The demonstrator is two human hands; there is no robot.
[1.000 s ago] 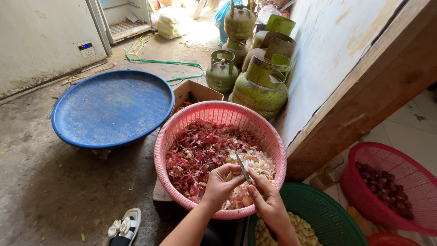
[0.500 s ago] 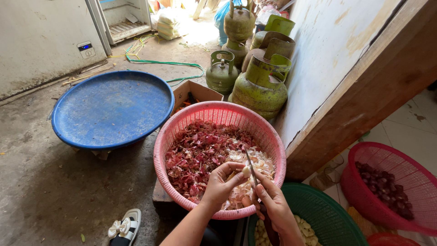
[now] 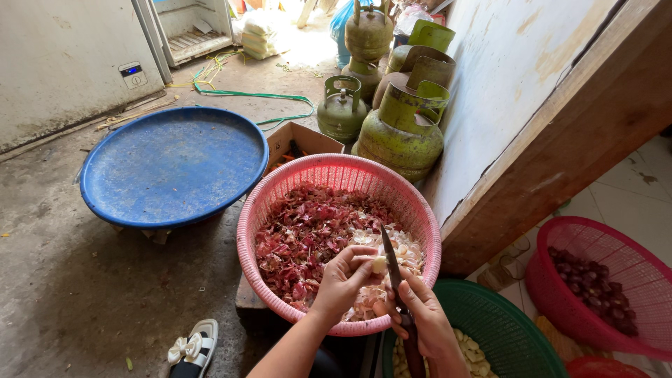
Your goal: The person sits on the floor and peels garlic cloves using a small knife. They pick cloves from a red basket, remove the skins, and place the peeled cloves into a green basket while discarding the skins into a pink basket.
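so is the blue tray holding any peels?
No, the blue tray is bare; the red and white peels lie in the pink basket beside it.

both forearms are bare, no sleeves, and each hand (image 3: 344, 278) shows no ring or glove.

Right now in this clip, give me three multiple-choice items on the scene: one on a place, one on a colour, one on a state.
1. Where is the blue round tray?
A. left of the pink basket
B. inside the green basket
C. on top of the gas cylinders

2. What colour are the peels heaped in the pink basket?
A. mostly red-purple
B. blue
C. black

3. What is the right hand doing?
A. hanging empty
B. gripping a knife
C. holding a sandal

Answers: 1 A, the tray sits on the floor to the left. 2 A, red-purple skins fill it. 3 B, the blade meets the pale clove in the left hand.
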